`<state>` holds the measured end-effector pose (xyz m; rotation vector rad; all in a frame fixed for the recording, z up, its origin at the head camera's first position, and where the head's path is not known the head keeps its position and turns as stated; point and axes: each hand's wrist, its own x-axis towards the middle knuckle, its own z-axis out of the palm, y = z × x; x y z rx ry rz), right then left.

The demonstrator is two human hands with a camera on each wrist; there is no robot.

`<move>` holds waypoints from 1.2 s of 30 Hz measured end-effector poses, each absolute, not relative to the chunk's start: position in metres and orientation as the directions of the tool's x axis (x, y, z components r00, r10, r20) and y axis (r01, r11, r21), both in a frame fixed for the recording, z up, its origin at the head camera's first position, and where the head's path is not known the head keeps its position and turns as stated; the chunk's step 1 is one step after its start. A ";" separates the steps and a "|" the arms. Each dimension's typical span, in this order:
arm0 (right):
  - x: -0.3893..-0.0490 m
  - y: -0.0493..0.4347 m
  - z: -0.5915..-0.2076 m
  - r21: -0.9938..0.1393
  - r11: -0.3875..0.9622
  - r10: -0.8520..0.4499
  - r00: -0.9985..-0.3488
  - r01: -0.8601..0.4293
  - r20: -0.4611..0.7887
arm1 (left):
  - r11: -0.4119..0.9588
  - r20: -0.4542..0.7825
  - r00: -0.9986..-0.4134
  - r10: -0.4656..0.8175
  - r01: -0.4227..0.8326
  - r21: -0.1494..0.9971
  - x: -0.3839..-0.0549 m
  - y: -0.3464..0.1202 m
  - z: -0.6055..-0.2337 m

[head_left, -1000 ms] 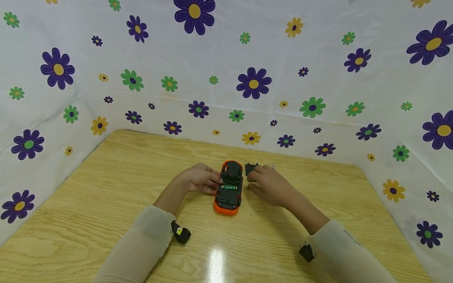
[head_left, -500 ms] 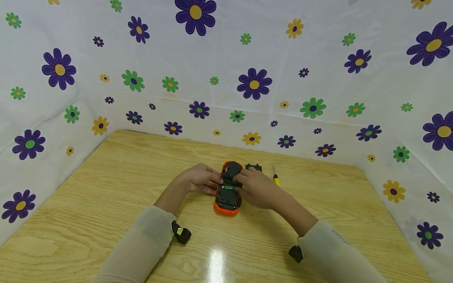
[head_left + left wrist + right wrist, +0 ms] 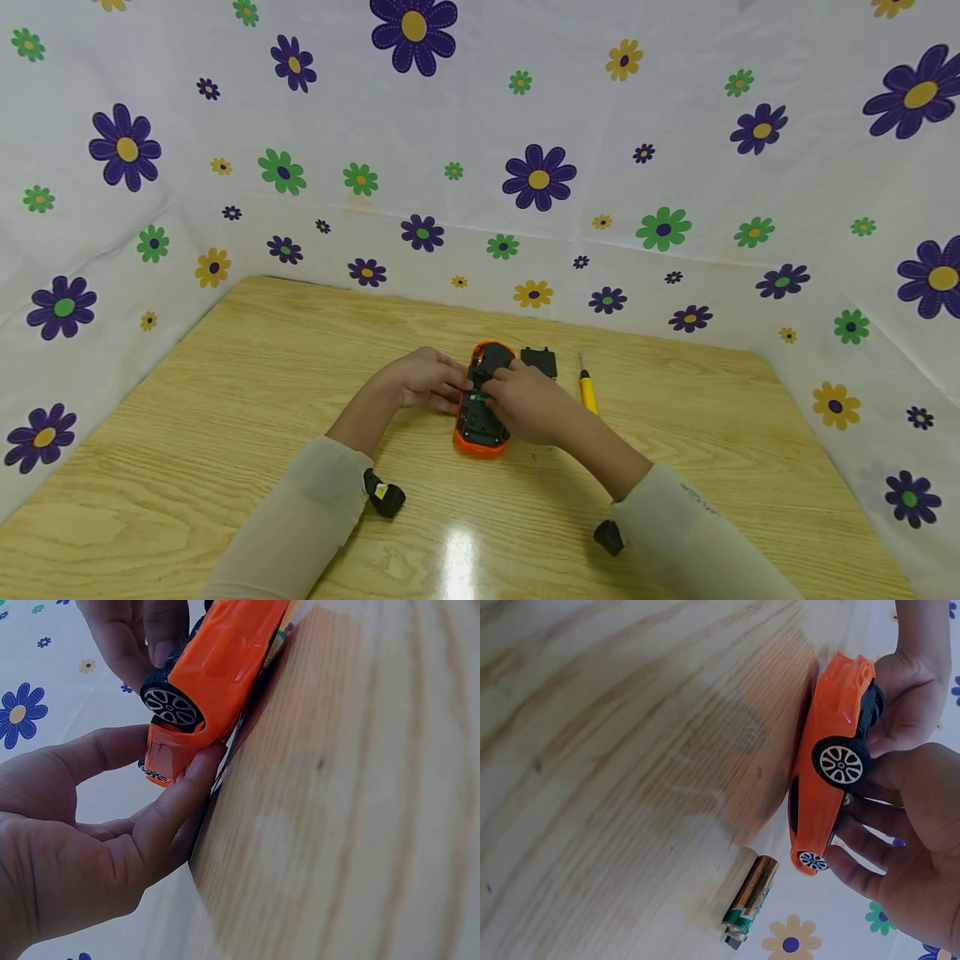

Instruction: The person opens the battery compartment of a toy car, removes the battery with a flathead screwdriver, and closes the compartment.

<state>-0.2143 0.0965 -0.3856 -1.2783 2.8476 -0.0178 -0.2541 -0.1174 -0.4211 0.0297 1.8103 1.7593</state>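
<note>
An orange toy car lies upside down on the table, its black underside up and battery compartment uncovered. My left hand grips the car's left side, thumb at the upper edge and fingers low against the body. My right hand reaches over from the right, fingertips dipped into the compartment at a green battery that shows only in part. In the right wrist view, those fingers bend over the car's far edge, tips hidden. A second battery, copper and green, lies on the table beside the car.
The black battery cover lies just right of the car's far end. Farther right is a screwdriver with a yellow handle, partly behind the right hand. A white flower-print cloth hangs around the wooden table.
My right hand has moved left from beside the battery cover to the car's compartment, bringing the screwdriver and more of the cover into sight. My left hand and the car stay in place.
</note>
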 end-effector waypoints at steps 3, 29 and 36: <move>-0.213 0.095 -0.385 -0.021 0.673 -0.740 -0.672 -0.739 -0.024 | 0.117 -0.402 -0.816 0.415 -0.390 0.913 -0.254 -0.117 -0.421; -0.208 0.116 -0.388 -0.054 0.656 -0.738 -0.655 -0.753 0.160 | 0.128 -0.398 -0.814 0.423 -0.381 0.915 -0.255 -0.117 -0.422; -0.209 0.135 -0.394 -0.007 0.645 -0.746 -0.631 -0.764 0.213 | 0.125 -0.398 -0.814 0.424 -0.382 0.916 -0.254 -0.116 -0.421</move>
